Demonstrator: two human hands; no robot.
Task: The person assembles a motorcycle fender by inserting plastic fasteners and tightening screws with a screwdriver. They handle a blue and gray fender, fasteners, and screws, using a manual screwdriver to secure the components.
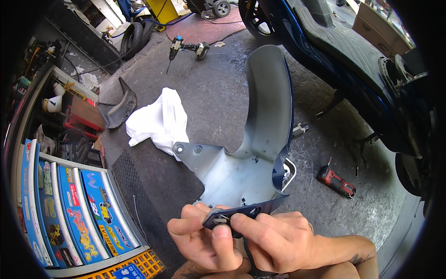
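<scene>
A scooter mudguard (pixel 267 97), dark blue outside and bare grey inside, stands in front of me with its hollow side toward me. Its near edge ends in a dark blue tab with holes. My left hand (pixel 200 239) pinches this tab between thumb and fingers. A small metal clip (pixel 221 219) sits at a hole there, by the left thumb tip. My right hand (pixel 281 237) grips the same edge, its index fingertip pressed beside the clip. The right hand's other fingers curl beneath, and whatever they touch is hidden.
A blue scooter (pixel 334 69) stands at the right. On the floor lie a white cloth (pixel 160 116), a cordless drill (pixel 188 48), a red power tool (pixel 337 181) and a dark curved panel (pixel 120 104). A stickered blue drawer cabinet (pixel 86 209) is close on the left.
</scene>
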